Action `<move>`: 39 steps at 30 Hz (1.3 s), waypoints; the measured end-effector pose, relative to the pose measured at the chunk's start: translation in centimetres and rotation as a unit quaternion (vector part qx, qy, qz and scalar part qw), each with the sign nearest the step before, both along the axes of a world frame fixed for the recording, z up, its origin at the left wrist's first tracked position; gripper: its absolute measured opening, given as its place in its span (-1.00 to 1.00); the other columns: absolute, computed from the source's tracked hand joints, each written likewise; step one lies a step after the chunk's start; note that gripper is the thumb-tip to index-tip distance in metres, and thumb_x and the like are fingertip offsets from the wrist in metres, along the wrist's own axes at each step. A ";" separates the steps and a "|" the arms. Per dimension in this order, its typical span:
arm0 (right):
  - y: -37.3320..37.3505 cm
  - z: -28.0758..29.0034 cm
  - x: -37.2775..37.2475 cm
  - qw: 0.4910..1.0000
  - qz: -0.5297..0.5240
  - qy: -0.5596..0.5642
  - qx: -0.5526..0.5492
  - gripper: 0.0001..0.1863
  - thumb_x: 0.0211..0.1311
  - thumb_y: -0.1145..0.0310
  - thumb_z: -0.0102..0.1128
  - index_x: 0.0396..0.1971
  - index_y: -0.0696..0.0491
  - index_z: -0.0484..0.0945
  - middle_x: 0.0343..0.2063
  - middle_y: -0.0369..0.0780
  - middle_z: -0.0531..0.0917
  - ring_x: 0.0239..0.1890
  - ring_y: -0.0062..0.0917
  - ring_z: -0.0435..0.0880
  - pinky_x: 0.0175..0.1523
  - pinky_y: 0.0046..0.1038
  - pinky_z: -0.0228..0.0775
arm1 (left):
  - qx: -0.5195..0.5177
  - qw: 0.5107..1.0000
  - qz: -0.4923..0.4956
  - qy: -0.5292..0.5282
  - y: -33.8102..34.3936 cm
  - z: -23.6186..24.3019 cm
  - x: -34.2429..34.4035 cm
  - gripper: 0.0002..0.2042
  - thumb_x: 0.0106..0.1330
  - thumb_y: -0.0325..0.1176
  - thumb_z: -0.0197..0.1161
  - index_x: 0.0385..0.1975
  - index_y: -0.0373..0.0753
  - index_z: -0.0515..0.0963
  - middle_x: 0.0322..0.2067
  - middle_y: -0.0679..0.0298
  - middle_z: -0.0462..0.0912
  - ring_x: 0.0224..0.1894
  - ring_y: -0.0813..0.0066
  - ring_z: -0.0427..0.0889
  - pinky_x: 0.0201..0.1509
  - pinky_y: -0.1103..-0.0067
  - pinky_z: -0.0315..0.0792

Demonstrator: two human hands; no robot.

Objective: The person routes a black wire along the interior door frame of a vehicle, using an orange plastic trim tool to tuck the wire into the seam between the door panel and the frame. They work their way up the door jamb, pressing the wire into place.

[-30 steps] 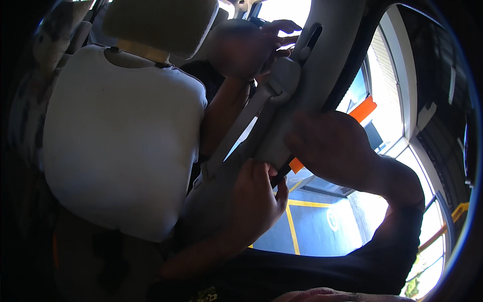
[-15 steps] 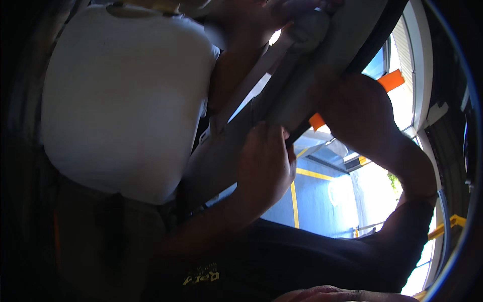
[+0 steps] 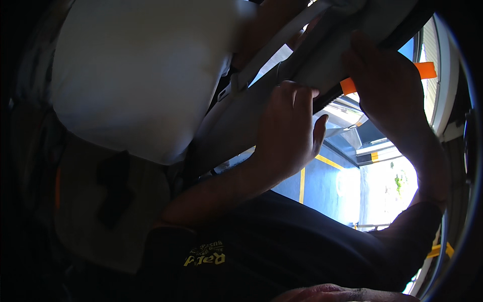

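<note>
A long grey trim panel (image 3: 236,128) runs diagonally along the vehicle's door opening. My left hand (image 3: 289,123) is curled over its lower edge, fingers bent together against it and thumb standing apart. Farther up, my right hand (image 3: 390,83) lies against the upper part of the panel, its fingers stretched out and touching it; their tips are dim in shadow. Orange tape (image 3: 426,70) shows beside the right wrist, and another orange piece (image 3: 347,86) sits at the panel's edge between my hands. A seat belt strap (image 3: 274,48) with its metal tongue (image 3: 225,92) hangs beside the panel.
A pale-covered seat (image 3: 136,75) fills the left. Another person's arm (image 3: 261,30) reaches in at the top, behind the belt. Through the opening lies a blue floor (image 3: 322,186) with yellow lines. A yellow rail (image 3: 437,250) stands at the lower right.
The view has shifted, so the seat and panel sit higher and farther right. My left thumb has moved away from the fingers. My right hand's fingers, blurred before, now rest against the panel.
</note>
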State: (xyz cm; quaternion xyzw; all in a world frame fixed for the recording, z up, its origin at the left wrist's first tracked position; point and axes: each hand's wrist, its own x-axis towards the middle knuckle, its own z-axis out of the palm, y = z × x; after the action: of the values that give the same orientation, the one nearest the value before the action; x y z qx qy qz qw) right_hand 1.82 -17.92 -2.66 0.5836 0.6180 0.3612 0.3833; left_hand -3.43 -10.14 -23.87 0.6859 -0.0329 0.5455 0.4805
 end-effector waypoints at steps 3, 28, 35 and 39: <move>-0.9 -0.5 0.2 1.000 0.017 0.013 0.008 -0.32 -0.22 0.63 0.63 0.05 0.05 0.62 0.18 -0.12 0.64 -0.20 -0.27 0.81 -0.07 -0.34 0.70 | 0.042 0.999 0.010 0.014 -0.5 -0.7 -2.0 -0.22 0.13 -0.47 0.54 0.34 -0.41 0.25 0.04 -0.10 0.42 0.04 0.06 0.56 0.03 0.35 0.56; -4.4 -4.9 1.7 0.997 -0.062 0.017 0.041 -0.41 -0.13 0.72 0.50 0.00 0.00 0.64 0.15 -0.18 0.66 -0.20 -0.26 0.83 -0.13 -0.38 0.69 | -0.060 0.994 0.032 0.086 0.7 -9.4 -3.3 -0.69 0.29 -0.48 0.35 0.02 -0.32 0.54 -0.06 0.08 0.59 0.02 0.25 0.64 0.13 0.38 0.52; -6.1 -5.4 -0.2 0.996 -0.014 0.077 0.039 -0.53 0.02 0.66 0.47 -0.03 -0.04 0.65 0.09 -0.19 0.66 -0.17 -0.24 0.83 -0.06 -0.40 0.68 | 0.012 0.998 0.042 -0.034 -5.8 -3.9 -3.0 -0.40 0.20 -0.50 0.40 0.27 -0.38 0.36 0.10 -0.10 0.37 0.12 0.02 0.50 0.08 0.28 0.51; -7.4 -6.4 0.4 0.993 0.064 0.087 0.040 -0.57 0.05 0.63 0.48 -0.06 -0.01 0.65 0.07 -0.18 0.66 -0.15 -0.25 0.82 -0.04 -0.37 0.68 | 0.025 0.995 0.095 -0.015 -8.6 -3.9 -2.7 -0.29 0.16 -0.51 0.43 0.31 -0.42 0.25 0.10 -0.14 0.30 0.14 0.00 0.44 0.01 0.32 0.54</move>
State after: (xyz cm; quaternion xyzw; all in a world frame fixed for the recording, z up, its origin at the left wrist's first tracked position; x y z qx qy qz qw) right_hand 2.26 -25.32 -9.09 0.5873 0.6701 0.3568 0.2806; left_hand -6.17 -18.74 -27.78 0.6894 0.0117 0.5980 0.4085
